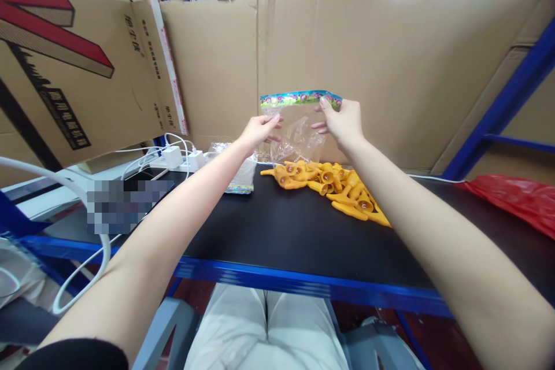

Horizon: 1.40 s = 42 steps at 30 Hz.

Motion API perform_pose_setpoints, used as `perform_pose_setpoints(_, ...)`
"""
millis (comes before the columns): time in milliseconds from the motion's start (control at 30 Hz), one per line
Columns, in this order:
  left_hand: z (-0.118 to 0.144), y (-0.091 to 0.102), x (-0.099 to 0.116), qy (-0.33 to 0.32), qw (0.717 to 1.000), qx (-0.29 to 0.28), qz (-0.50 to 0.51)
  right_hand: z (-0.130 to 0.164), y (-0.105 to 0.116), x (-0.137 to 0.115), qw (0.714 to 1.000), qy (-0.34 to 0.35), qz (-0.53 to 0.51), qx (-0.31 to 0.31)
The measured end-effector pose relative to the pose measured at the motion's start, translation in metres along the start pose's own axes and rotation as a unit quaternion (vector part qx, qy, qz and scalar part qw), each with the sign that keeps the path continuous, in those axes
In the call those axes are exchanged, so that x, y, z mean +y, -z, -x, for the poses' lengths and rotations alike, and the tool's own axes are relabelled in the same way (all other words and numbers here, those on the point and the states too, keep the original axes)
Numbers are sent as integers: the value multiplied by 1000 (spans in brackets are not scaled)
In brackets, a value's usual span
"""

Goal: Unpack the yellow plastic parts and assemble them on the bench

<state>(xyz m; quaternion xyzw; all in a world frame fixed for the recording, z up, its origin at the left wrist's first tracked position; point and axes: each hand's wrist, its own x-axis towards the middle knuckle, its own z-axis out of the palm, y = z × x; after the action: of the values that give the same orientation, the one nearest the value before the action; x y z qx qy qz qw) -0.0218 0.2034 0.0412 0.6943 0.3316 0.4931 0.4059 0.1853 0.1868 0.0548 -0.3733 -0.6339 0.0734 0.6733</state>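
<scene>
I hold a clear plastic bag (297, 130) upright above the black tabletop; a colourful printed strip runs along its top. My right hand (344, 124) pinches the bag near its upper right corner, thumb over the strip. Lower down, at the bag's left edge, my left hand (259, 131) is closed on the film between thumb and fingers. Just below and to the right of the bag lies a heap of orange-yellow plastic pieces (327, 179) with flared, cup-like ends. A stack of similar clear bags (243, 176) lies left of the heap.
White chargers and cables (173, 157) and a blurred-out dark device (130, 202) occupy the left side. A red plastic bag (514, 196) lies at the right. Cardboard (390, 69) walls the back, and a blue metal edge (303, 283) borders the front.
</scene>
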Motion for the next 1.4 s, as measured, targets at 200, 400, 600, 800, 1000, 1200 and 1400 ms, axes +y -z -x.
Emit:
perform_pose_setpoints(200,7,9,13,-113,984,30,132,13,2,-42,997,72,9,20)
perform_pose_setpoints(400,27,14,-9,-57,969,61,233,69,8,-60,990,98,98,-41)
perform_pose_setpoints(600,43,6,-57,162,968,33,189,107,10,-7,967,62,101,-226)
perform_pose_setpoints(800,47,2,-94,164,978,111,62,114,15,20,934,-57,79,-345)
perform_pose_setpoints(1000,47,-2,-91,118,983,130,48,113,12,20,942,-178,-117,-258)
perform_pose_setpoints(1200,50,-6,-91,93,988,105,65,111,-2,21,919,-307,-249,2)
perform_pose_setpoints(1400,48,-8,-100,56,994,21,91,108,-1,25,869,-418,-255,72)
